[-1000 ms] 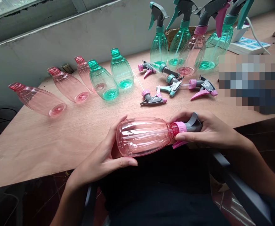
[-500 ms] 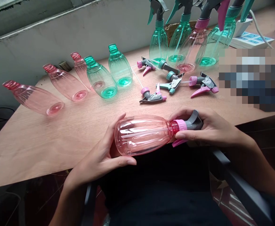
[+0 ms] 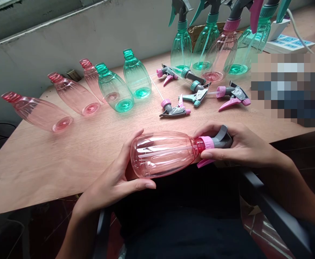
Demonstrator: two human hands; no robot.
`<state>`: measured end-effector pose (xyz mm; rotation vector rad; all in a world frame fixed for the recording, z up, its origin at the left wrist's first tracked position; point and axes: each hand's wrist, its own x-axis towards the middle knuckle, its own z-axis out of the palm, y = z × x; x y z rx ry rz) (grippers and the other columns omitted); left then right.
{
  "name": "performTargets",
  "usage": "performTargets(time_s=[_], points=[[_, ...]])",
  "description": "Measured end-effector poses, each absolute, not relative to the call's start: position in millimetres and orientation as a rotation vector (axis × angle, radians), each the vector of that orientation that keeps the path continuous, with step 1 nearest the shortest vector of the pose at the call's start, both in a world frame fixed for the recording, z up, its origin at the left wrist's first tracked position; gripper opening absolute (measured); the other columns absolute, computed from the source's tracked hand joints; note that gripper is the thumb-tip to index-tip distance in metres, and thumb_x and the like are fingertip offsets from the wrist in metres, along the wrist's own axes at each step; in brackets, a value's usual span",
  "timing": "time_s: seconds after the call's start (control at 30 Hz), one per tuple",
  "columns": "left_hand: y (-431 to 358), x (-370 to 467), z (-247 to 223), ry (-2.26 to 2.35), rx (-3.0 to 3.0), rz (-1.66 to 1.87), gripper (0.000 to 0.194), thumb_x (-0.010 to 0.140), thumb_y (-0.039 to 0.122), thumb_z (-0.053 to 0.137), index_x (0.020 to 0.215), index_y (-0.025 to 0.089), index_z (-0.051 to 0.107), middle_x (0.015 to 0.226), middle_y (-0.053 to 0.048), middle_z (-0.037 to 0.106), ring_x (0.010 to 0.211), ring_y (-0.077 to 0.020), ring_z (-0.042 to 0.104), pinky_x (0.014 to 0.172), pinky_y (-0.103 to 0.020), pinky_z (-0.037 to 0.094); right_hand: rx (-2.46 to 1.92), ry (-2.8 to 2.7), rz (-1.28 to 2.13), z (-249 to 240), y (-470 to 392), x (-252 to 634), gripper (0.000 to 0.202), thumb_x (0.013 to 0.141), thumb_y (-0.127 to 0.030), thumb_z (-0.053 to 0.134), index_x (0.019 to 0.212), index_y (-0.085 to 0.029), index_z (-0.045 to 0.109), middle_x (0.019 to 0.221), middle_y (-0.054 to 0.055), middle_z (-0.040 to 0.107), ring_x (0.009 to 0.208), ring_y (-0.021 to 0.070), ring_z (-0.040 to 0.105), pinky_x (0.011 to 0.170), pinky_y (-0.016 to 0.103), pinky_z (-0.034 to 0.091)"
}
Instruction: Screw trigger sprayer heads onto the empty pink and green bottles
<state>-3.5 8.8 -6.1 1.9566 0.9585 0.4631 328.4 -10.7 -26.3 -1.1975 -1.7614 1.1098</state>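
Note:
A clear pink bottle (image 3: 163,154) lies sideways between my hands at the table's front edge, its base to the left. My left hand (image 3: 117,176) is wrapped round the base end, thumb below and fingers behind. On the bottle's neck sits a spray head (image 3: 208,142) with a pink collar, grey body and pink trigger. My right hand (image 3: 230,144) grips that spray head and collar, with the thumb by the collar. A thin tube shows inside the bottle. Some right-hand fingers are hidden behind the spray head.
Open-necked pink bottles (image 3: 76,96) and green bottles (image 3: 137,77) stand at the left on the wooden table (image 3: 92,151). Several loose spray heads (image 3: 234,96) lie in the middle. Behind them stand bottles with spray heads fitted (image 3: 181,46). A white power strip (image 3: 289,44) is back right.

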Motion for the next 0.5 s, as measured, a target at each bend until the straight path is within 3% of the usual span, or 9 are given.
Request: performTargets(time_s=[0.5], points=[[9.0,-3.5,-7.4,0.942,1.955,0.497,0.105,0.083,0.033,0.087,0.163,0.047,0.019,0.172,0.002,0.03,0.159,-0.0333,0.03,0.133,-0.043,0.026,-1.184,-1.753,1.102,-29.4,-10.5,330.4,0.033,0.079,-0.04,0.088,0.108,-0.027,0.077,0.082,-0.002,0.075,0.062,0.0175,0.067,0.058,0.028,0.051]])
